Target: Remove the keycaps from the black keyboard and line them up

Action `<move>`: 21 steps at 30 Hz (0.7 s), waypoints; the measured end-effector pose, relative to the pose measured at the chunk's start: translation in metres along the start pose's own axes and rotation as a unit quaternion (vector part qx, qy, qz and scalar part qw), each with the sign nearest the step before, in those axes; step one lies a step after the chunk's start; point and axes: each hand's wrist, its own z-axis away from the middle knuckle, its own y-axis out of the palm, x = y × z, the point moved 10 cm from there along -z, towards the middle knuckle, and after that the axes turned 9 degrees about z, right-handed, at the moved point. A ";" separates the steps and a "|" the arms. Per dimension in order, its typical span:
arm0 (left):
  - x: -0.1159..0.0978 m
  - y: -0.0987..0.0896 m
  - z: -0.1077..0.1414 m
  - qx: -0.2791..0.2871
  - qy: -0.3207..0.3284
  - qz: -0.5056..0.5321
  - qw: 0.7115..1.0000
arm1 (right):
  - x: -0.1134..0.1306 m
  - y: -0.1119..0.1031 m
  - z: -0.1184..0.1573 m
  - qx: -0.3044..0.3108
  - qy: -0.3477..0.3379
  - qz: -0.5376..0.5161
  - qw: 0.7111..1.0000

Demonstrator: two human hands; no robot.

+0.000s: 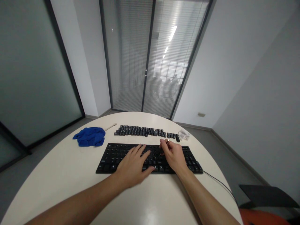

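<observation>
Left hand (pixel 134 164) lies flat, fingers apart, on the keyboard (pixel 151 160); right hand (pixel 164 144) clamps a partly hidden small tool (pixel 168 141); keycaps (pixel 134 131) line the worktop's (pixel 70 178) far side.

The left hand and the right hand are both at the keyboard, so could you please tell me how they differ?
The left hand is spread, its fingers extended; the right hand is curled, its fingers bent. The left hand lies mostly left of the keyboard's middle, the right hand right of it. Both are bare.
</observation>
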 end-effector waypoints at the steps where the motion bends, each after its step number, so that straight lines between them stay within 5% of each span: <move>1: 0.000 -0.001 0.000 -0.001 0.000 0.000 1.000 | 0.001 0.000 0.000 -0.001 -0.005 -0.001 1.000; 21: -0.003 -0.002 0.000 -0.008 0.011 0.000 1.000 | 0.014 -0.004 0.003 -0.016 -0.033 -0.003 0.999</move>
